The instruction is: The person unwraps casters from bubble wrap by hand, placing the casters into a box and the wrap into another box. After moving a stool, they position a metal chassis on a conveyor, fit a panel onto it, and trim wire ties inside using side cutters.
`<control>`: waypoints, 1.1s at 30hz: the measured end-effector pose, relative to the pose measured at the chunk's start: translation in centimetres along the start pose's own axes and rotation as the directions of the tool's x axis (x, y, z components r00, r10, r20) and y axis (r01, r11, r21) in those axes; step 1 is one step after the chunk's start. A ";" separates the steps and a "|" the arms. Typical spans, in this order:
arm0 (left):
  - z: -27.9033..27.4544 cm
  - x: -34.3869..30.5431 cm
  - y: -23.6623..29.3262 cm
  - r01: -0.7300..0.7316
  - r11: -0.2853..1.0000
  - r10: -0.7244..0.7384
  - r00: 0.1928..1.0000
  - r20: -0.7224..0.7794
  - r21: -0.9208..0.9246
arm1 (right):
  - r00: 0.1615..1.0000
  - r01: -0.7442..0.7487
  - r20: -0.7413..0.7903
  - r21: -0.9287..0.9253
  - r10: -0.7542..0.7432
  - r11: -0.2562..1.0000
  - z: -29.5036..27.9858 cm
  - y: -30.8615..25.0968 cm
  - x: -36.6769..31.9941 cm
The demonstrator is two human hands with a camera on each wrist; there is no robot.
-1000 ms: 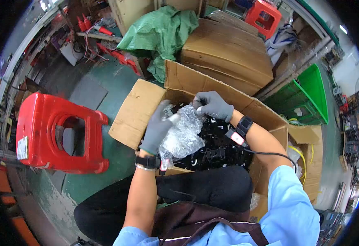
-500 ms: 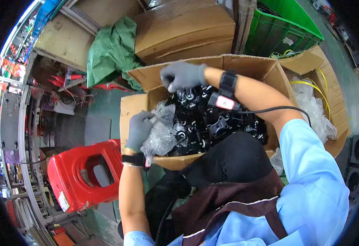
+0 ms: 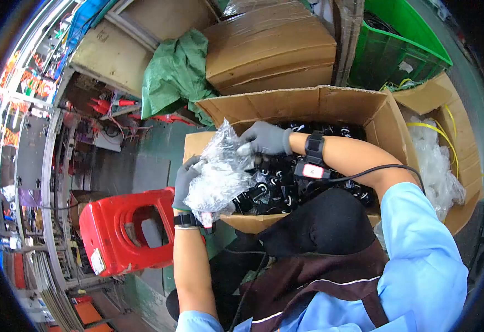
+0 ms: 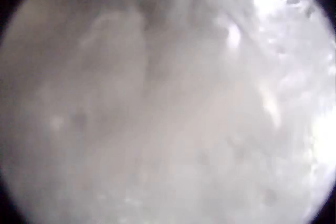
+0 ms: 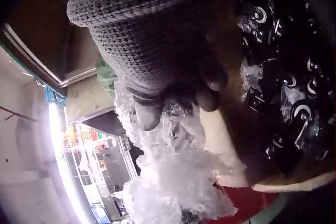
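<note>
Clear bubble wrap (image 3: 220, 171) is bunched between the two gloved hands over the left end of an open cardboard box (image 3: 330, 102). The left hand (image 3: 185, 185) grips its left side with curled fingers. At the wrap's upper right, the right hand (image 3: 267, 139) pinches it; the right wrist view shows the fingers (image 5: 148, 115) of that hand on the wrap (image 5: 178, 176). Inside the box lie several black parts with small wheels (image 3: 278, 185). Blurred plastic (image 4: 294, 66) fills the left wrist view, and whether anything is inside the wrap is hidden.
A red stool (image 3: 109, 238) stands left of the box. Behind are a green sack (image 3: 170, 74) and a large closed carton (image 3: 269, 47). To the right are a green crate (image 3: 402, 55) and a carton holding plastic wrap (image 3: 433, 166).
From half a second ago, the right hand has come back from the box's far side to the wrap, which is now lifted and spread higher between both hands.
</note>
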State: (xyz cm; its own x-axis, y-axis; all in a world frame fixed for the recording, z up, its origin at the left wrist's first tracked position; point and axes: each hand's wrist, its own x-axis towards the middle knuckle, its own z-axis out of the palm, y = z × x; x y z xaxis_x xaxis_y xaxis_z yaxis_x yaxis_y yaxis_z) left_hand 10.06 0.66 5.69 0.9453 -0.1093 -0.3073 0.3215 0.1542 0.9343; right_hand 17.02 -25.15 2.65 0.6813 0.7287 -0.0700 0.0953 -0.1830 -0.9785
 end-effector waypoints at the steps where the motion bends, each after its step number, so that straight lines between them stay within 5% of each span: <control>1: 0.2 -0.2 0.1 0.003 0.997 -0.007 0.999 0.050 0.076 | 0.991 0.103 -0.063 -0.189 -0.116 0.977 -0.4 0.3 0.0; 2: 0.8 -0.1 0.2 0.034 0.990 -0.037 0.999 0.020 0.135 | 0.954 0.197 -0.133 -0.392 -0.267 0.899 -0.3 0.9 0.2; 3: 1.3 0.1 -0.1 0.032 0.991 -0.034 0.999 0.017 0.128 | 0.956 0.197 -0.126 -0.396 -0.265 0.897 -0.1 1.3 0.3; 7: 3.0 1.7 -1.1 0.006 0.915 -0.024 0.999 0.039 0.404 | 0.964 -0.021 -0.248 -0.444 -0.100 0.896 0.6 -0.7 -0.4; 9: 4.5 1.9 -1.6 -0.177 0.807 0.263 0.962 -0.074 0.564 | 0.941 -0.050 -0.296 -0.600 -0.164 0.798 0.9 -0.6 -0.3; 11: 6.5 1.4 -0.8 -0.207 0.884 0.307 0.933 -0.185 0.420 | 0.939 -0.068 -0.301 -0.637 -0.166 0.768 0.8 -0.6 0.0; 13: 6.7 2.2 -1.4 -0.292 0.752 0.403 0.913 -0.061 0.591 | 0.942 -0.088 -0.297 -0.669 -0.157 0.738 1.1 -0.6 0.1; 14: 6.2 2.6 -1.1 -0.225 0.712 0.238 0.969 0.073 0.665 | 0.937 -0.014 -0.266 -0.676 -0.226 0.737 1.3 -0.9 0.2; 15: 5.7 2.9 -0.9 -0.216 0.719 0.230 0.971 0.068 0.660 | 0.925 0.058 -0.238 -0.681 -0.296 0.730 1.5 -1.2 0.1; 17: 5.2 3.3 -0.2 0.012 0.767 -0.068 0.996 0.064 0.642 | 0.925 0.093 -0.217 -0.668 -0.313 0.739 1.7 -1.5 0.1; 19: 5.2 2.9 0.2 0.005 0.831 -0.030 0.999 0.035 0.556 | 0.913 0.131 -0.217 -0.643 -0.344 0.754 1.4 -1.6 0.7; 21: 5.7 1.5 2.3 -0.085 0.973 0.075 0.996 0.054 0.213 | 0.894 0.152 -0.265 -0.579 -0.361 0.801 0.9 -2.4 1.5; 25: 3.1 2.6 2.5 -0.127 0.787 0.166 0.986 -0.008 0.603 | 0.877 0.179 -0.320 -0.475 -0.359 0.861 1.0 -2.0 3.6; 27: 2.5 1.8 3.3 -0.094 0.958 0.110 0.993 -0.047 0.270 | 0.801 0.188 -0.476 -0.375 -0.363 0.908 1.1 -1.6 4.0; 29: 1.3 1.8 2.9 -0.046 0.997 0.047 0.999 -0.023 0.059 | 0.845 0.115 -0.471 -0.303 -0.254 0.946 1.3 -0.7 4.1; 30: 0.8 2.2 2.3 -0.032 0.954 0.041 0.999 -0.024 0.300 | 0.962 0.104 -0.171 -0.489 -0.212 0.866 1.7 0.6 4.2; 31: 0.3 2.7 1.4 -0.019 0.855 0.039 0.999 -0.027 0.519 | 0.987 0.157 0.134 -0.648 -0.092 0.745 2.1 2.0 4.4; 33: -0.4 2.8 0.4 -0.001 0.870 0.043 0.996 -0.074 0.493 | 0.876 0.331 0.460 -0.792 0.145 0.513 4.5 5.9 4.9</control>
State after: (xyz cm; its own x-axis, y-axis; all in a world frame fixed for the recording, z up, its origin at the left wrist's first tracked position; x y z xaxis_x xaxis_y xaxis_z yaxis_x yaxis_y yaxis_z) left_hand 12.86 0.79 5.10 0.9598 -0.0294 -0.2793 0.2518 -0.3499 0.9023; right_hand 17.67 -19.66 -4.35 0.2770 0.9152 -0.2926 0.8493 -0.3756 -0.3709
